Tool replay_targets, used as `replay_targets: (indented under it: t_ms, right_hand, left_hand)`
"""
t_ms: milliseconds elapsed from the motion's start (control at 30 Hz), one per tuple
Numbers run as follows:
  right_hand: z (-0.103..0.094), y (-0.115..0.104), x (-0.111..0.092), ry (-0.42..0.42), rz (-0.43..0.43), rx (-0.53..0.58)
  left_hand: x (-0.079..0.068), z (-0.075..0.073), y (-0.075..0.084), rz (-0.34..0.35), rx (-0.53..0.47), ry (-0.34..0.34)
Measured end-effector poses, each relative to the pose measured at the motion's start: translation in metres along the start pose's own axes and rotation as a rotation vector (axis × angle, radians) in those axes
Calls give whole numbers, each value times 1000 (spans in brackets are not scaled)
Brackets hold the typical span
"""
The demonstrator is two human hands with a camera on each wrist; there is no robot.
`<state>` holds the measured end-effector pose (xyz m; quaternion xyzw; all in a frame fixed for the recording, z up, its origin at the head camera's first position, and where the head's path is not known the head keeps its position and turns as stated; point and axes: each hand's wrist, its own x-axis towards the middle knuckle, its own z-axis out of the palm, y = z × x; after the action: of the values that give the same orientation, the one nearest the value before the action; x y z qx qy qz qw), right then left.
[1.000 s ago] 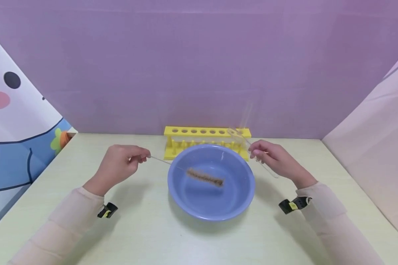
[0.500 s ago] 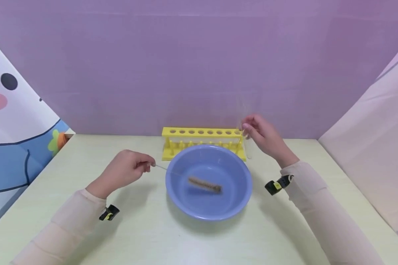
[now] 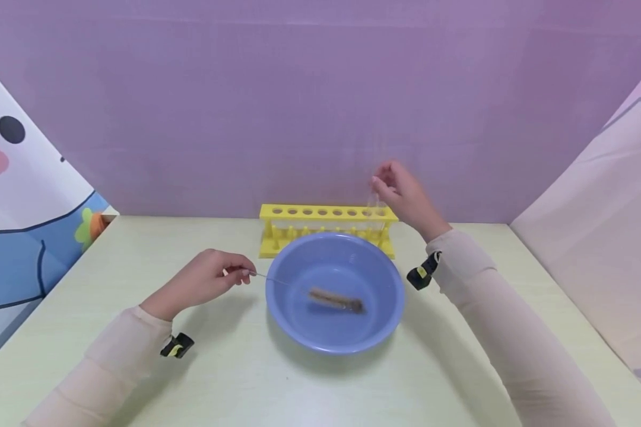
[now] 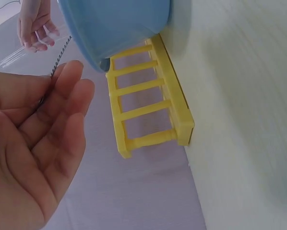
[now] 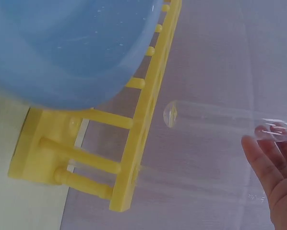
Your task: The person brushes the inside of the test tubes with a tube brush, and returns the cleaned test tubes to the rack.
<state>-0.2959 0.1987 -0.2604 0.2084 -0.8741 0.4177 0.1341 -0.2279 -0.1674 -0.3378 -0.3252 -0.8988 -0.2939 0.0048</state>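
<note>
My left hand point(image 3: 208, 276) pinches the twisted-wire handle point(image 4: 61, 55) of a test tube brush between thumb and fingers. The brown bristles point(image 3: 335, 299) of that brush hang over the blue basin point(image 3: 333, 345). Up at the back, my right hand point(image 3: 403, 193) holds a clear test tube point(image 5: 215, 117) by its upper part. The tube's rounded bottom points at the top bar of the yellow test tube rack point(image 5: 134, 143) and is apart from it. A second clear test tube point(image 5: 201, 184) stands in the rack's right end hole.
The basin sits in front of the rack and hides part of its base. Droplets show on the basin's inner wall. A purple cloth point(image 3: 320, 107) hangs behind the table point(image 3: 219, 373). Printed cloths hang at both sides.
My right hand has moved up and left with the test tube, from beside the basin to above the rack. The tilted tube is now upright. My left hand has shifted slightly right with the brush.
</note>
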Motion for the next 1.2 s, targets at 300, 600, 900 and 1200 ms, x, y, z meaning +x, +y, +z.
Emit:
replay_targets:
  t_ms: [300,600,900,1200]
  right_hand:
    - [8,1,12,61,74,114]
    - [20,6,19,28,58,46]
    - [34,11,25,-81,118,-45]
    - [38,16,25,-204,235,-160]
  left_hand:
    - [-1,3,0,14,-15,-3]
    - [-2,4,1,25,-20,-5]
    - [-5,4,3,-31,9,74]
    - [-5,6,5,-24,-15,94]
